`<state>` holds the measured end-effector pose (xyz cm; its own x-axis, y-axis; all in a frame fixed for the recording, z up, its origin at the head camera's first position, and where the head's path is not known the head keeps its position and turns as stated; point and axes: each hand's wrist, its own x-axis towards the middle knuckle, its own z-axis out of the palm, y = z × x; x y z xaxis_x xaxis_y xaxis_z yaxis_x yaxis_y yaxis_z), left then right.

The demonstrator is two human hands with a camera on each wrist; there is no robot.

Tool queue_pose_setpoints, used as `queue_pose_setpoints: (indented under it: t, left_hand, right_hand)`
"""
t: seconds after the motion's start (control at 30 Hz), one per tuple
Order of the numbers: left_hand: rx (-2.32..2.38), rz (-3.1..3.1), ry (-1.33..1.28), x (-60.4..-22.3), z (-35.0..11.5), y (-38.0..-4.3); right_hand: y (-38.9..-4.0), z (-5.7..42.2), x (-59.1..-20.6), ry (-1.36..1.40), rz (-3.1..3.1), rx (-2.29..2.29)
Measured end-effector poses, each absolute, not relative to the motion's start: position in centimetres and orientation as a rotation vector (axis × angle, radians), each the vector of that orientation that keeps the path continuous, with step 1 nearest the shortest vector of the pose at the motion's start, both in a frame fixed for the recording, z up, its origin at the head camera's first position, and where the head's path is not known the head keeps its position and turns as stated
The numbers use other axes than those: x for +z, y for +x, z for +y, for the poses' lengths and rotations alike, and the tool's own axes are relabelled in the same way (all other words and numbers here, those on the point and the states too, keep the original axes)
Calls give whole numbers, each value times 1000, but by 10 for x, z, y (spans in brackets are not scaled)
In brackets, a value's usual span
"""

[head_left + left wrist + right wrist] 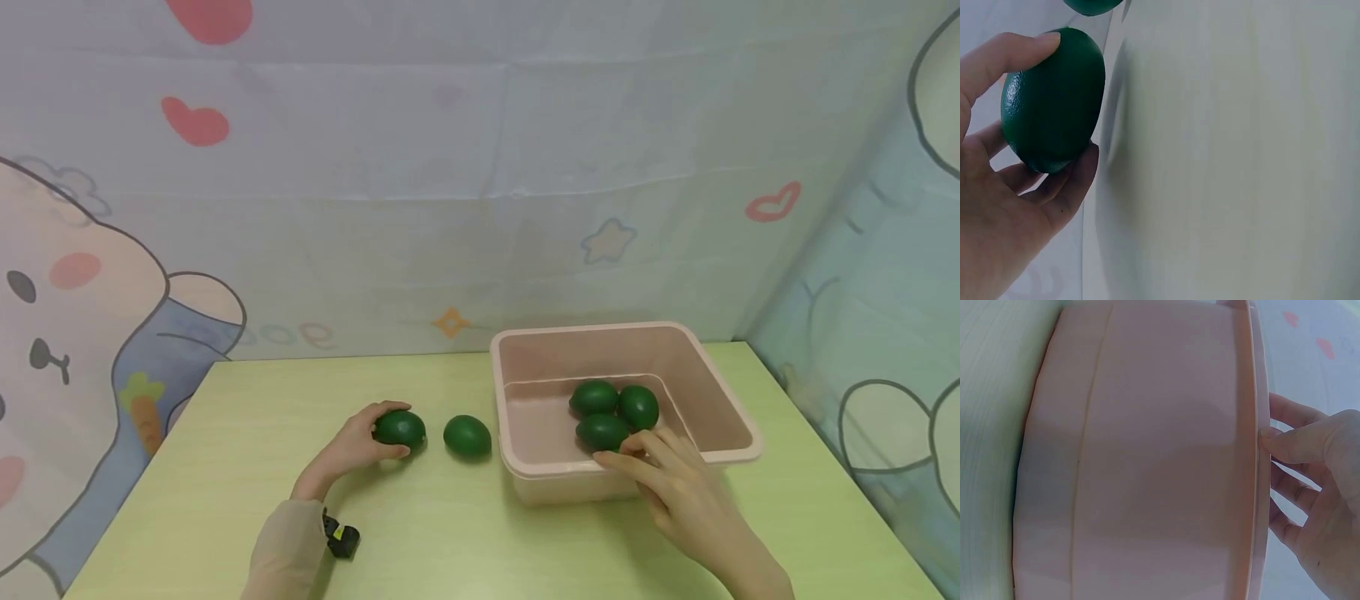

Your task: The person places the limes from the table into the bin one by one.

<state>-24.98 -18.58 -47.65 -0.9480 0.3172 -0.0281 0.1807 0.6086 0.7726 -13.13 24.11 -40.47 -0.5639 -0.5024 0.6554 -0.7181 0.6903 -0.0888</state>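
Observation:
In the head view my left hand [366, 437] grips a smooth, dark green oval fruit [401, 429] near the table's middle. The left wrist view shows the thumb over one end of this fruit [1054, 100] and fingers around the other. A second green fruit [467, 437] lies on the table between it and the pink plastic bin [543, 473]. My right hand [678, 483] is at the bin's near rim. The right wrist view shows the thumb [1294, 442] touching the rim, with fingertips behind it. Inside the bin, three green fruits [595, 398] lie together near those fingers.
The light green-yellow table [435, 542] runs back to a cloth backdrop [390, 250] with hearts and cartoon animals. A small black device [342, 537] sits by my left wrist. The bin's near outer wall [1166, 456] fills most of the right wrist view.

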Motion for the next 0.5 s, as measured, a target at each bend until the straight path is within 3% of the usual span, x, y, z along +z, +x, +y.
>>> queue_pose_setpoints:
  t: [0.5]
  left_hand:
    - [1214,2746,423,-460,-186,-249]
  right_hand:
    - [-129,241,-403,918,-2329,454]
